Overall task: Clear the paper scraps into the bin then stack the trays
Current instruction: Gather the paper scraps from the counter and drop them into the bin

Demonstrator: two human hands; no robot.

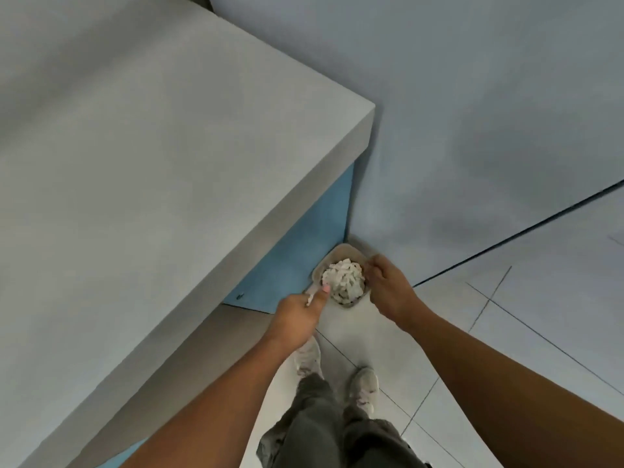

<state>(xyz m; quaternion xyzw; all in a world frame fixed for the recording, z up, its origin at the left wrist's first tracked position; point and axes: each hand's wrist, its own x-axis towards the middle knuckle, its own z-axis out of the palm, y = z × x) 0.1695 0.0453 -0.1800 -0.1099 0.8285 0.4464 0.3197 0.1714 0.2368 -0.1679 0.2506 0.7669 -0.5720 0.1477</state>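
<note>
Tiled floor point(506, 332) by grey table point(169, 163) corner: tray point(341, 253) of paper scraps point(344, 278) between both hands, left hand point(297, 315) pinching near-left rim, right hand point(388, 288) gripping right rim

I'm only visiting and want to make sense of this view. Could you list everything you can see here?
table: one, grey top with blue side, left
wall: one, pale grey-blue, upper right
floor: one, white tiles with dark joints, lower right
beige container: one, in the corner between table side and wall; tray or bin, cannot tell
paper scraps: one heap, white, inside the container
shoes: two, whitish, on the floor
trousers: one pair, grey, bottom centre
left hand: one, grips the container's near-left edge
right hand: one, grips the container's right edge
</note>
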